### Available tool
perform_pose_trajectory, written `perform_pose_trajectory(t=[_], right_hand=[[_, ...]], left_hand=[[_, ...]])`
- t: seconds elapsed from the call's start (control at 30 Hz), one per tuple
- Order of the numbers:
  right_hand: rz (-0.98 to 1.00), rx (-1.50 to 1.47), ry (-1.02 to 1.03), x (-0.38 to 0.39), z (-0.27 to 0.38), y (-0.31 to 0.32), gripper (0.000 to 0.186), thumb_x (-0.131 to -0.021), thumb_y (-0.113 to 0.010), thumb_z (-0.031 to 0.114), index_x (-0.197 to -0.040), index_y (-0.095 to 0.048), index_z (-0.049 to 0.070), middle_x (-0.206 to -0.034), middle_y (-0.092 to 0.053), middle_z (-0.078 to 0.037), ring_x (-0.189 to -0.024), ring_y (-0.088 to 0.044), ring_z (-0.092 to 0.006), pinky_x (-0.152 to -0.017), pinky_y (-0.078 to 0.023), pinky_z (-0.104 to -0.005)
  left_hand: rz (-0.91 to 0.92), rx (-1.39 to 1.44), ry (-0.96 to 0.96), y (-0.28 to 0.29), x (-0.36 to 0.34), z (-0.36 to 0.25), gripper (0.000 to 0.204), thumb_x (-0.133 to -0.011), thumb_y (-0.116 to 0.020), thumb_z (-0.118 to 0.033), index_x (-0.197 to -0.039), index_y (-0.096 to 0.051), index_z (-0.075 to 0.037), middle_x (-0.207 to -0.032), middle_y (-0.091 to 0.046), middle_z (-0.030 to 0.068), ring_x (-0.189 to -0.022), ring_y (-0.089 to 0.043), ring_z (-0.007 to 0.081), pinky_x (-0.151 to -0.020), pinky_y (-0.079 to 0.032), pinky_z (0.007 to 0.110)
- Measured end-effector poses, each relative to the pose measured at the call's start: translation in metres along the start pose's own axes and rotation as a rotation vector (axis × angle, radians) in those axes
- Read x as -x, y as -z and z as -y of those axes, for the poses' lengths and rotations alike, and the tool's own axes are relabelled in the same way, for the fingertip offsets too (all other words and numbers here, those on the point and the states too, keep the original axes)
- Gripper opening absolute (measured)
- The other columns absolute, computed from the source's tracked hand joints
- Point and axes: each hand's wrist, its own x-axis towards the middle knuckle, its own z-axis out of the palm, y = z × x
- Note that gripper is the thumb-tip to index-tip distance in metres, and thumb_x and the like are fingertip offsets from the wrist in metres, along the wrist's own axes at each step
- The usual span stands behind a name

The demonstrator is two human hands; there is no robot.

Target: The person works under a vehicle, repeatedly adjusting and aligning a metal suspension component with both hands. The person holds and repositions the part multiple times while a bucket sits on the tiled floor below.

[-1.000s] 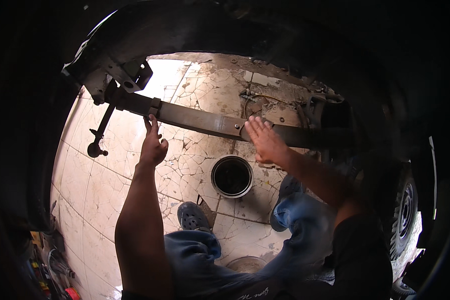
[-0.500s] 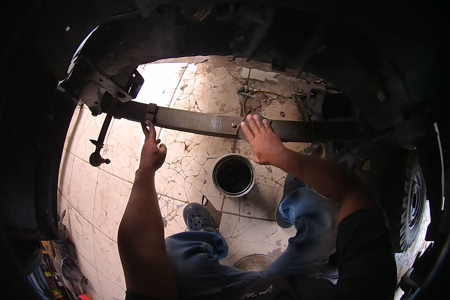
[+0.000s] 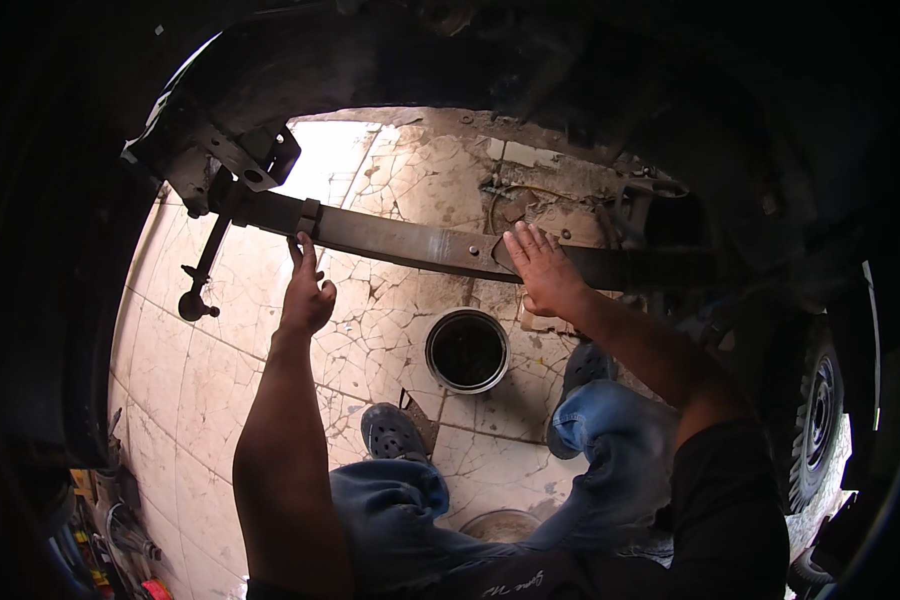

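Metal bar (image 3: 400,240) | left fingers (image 3: 307,246): at its lower edge, partly curled, hold unclear | right fingers (image 3: 536,248): extended flat over it, unclenched

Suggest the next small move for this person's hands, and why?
Perhaps curl the left hand around the curved metal bar beside its clamp. Its fingers reach the bar's lower edge there, though whether they grip is hard to tell. The right hand is laid flat over the bar, fingers outstretched rather than wrapped around, so a fuller left hold might steady things.
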Motion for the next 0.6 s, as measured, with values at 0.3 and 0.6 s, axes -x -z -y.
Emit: perform_pose_trajectory(t=[0.3, 0.6], right_hand=[[0.0, 0.02, -0.014, 0.025, -0.017, 0.0, 0.103, -0.077, -0.072, 0.033, -0.155, -0.015, -0.003, -0.16, -0.018, -0.028, -0.149, -0.02, -0.0419, -0.121, -0.018, -0.0511], [-0.008, 0.019, 0.005, 0.04, -0.037, -0.008, 0.103, -0.077, -0.072, 0.034, -0.155, -0.015, -0.003, -0.161, -0.016, -0.028, -0.149, -0.019, -0.043, -0.121, -0.017, -0.053]], left_hand=[[-0.006, -0.007, -0.012, 0.002, -0.004, 0.006, 0.092, -0.085, -0.048, 0.0, -0.159, 0.003, -0.02, -0.166, 0.004, 0.0187, -0.121, -0.06, 0.0341, -0.097, -0.052, 0.035], [0.008, -0.016, -0.021, 0.004, -0.005, 0.012, 0.092, -0.085, -0.048, 0.0, -0.159, 0.003, -0.02, -0.166, 0.004, 0.0184, -0.121, -0.061, 0.0348, -0.097, -0.053, 0.035]])
